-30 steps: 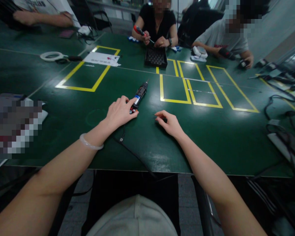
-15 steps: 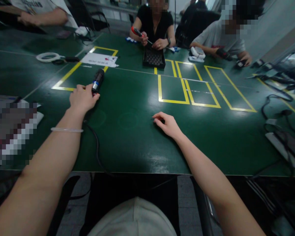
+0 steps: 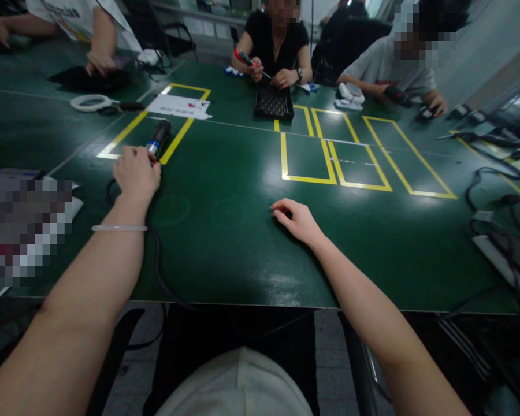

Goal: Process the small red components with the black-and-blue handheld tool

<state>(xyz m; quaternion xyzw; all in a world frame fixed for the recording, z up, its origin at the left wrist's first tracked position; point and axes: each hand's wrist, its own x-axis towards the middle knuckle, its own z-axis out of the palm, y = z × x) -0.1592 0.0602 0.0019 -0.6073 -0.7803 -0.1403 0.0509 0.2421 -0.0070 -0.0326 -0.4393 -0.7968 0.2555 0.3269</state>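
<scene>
My left hand (image 3: pixel 136 170) is closed around the near end of a black cylindrical tool with a blue and silver band (image 3: pixel 158 138). The tool's far end points away from me, inside the left yellow tape outline (image 3: pixel 177 140); my fingers hide its near end. A black cord (image 3: pixel 158 260) runs from beneath my left wrist to the table's front edge. My right hand (image 3: pixel 298 219) rests on the green table (image 3: pixel 242 254), loosely curled, with a gap between thumb and forefinger and nothing in it.
More yellow tape outlines (image 3: pixel 308 180) mark the table on the right. A white paper (image 3: pixel 177 106) lies beyond the tool, near a white ring (image 3: pixel 90 103). Across the table, a person holds a red-handled tool (image 3: pixel 245 56) over a black tray (image 3: pixel 274 104). Cables (image 3: pixel 481 185) lie at right.
My left hand has shifted the tool leftward, into the tape outline. My right hand stays in place. The person at far left has lowered a dark flat object to the table.
</scene>
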